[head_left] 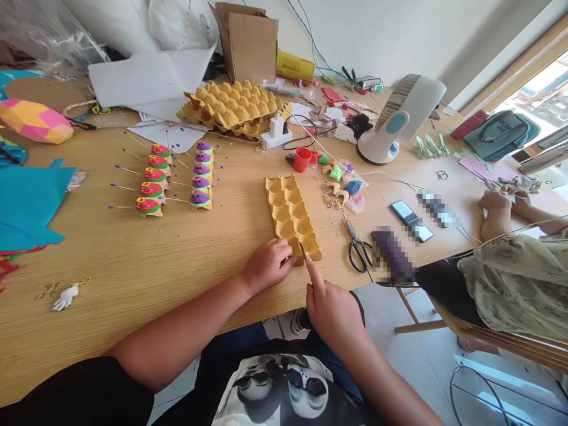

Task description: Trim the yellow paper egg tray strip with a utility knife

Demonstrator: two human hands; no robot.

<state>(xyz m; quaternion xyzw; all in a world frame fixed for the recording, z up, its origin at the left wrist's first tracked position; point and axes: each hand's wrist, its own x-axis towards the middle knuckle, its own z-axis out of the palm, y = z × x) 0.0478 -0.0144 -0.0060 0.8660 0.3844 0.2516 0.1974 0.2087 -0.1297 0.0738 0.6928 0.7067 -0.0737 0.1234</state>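
A two-column strip of yellow egg tray (290,216) lies on the table in front of me, its cups facing up. My left hand (271,260) is closed at its near left edge, fingers curled over the rim. My right hand (333,307) grips a thin knife (303,251), index finger stretched along it, with the tip at the nearest cups. Most of the knife is hidden by the hand. To the right lie scissors (358,248) with black handles. Two rows of painted egg-cup figures with pins, one red (153,180) and one purple (202,174), stand to the left.
Stacked egg trays (235,106), a power adapter (277,133), a red cup (302,160) and a white fan (399,118) stand farther back. Clay bags (352,188) and phones (411,220) lie right. Another person's hands (499,207) are at the right edge.
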